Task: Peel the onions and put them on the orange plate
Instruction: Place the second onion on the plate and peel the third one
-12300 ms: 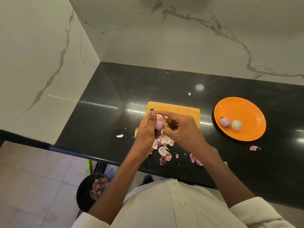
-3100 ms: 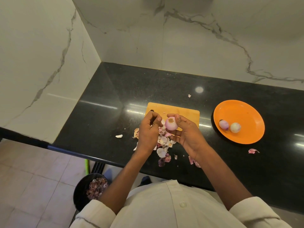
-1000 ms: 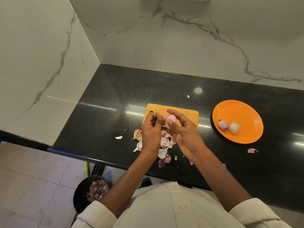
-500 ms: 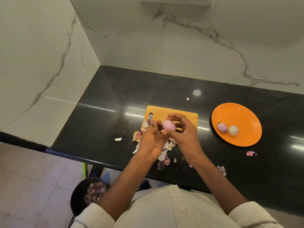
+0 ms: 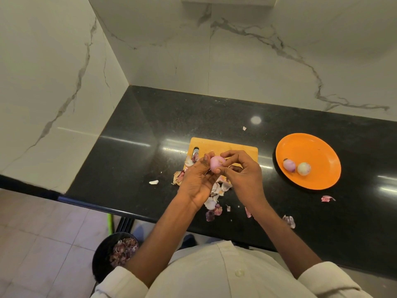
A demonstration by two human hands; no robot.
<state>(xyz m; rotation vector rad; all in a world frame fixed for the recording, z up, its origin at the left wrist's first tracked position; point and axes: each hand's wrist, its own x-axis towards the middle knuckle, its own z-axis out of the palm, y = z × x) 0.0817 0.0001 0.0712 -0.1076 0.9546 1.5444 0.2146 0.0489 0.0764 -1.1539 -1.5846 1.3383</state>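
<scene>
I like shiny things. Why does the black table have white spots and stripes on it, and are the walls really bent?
In the head view, the polished black counter mirrors lamps: a round glare spot and bright streaks near the cutting board and the orange plate. The wide-angle lens bends the marble walls. The onion in the hands looks sharp.

Pink onion (image 5: 217, 164) pinched between left hand (image 5: 198, 183) and right hand (image 5: 245, 177) above cutting board (image 5: 240, 150); two peeled onions (image 5: 297, 167) on orange plate (image 5: 322, 147)

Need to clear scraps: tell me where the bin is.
Head view, bottom left: the black bin stands on the floor below the counter edge, beside the left arm, holding peels.
</scene>
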